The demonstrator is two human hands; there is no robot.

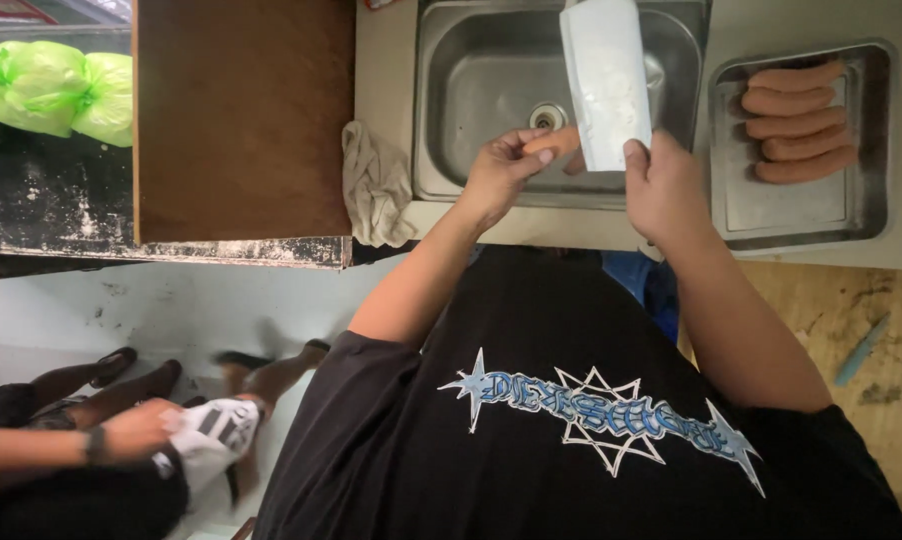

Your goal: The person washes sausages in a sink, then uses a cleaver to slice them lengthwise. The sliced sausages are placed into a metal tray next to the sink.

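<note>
Over the front edge of a steel sink (471,90), my left hand (506,165) pinches one orange-pink sausage (554,143) by its end. My right hand (661,185) grips the lower edge of a white plastic package (606,80) that stands upright over the basin. The sausage's far end is hidden behind the package. To the right, a steel tray (771,205) holds several more sausages (796,120) laid in a row.
A crumpled beige cloth (376,185) hangs over the counter edge left of the sink. A brown wooden board (241,110) lies further left, with green plastic bags (56,90) beyond. Another person's arm and legs (121,430) are at lower left.
</note>
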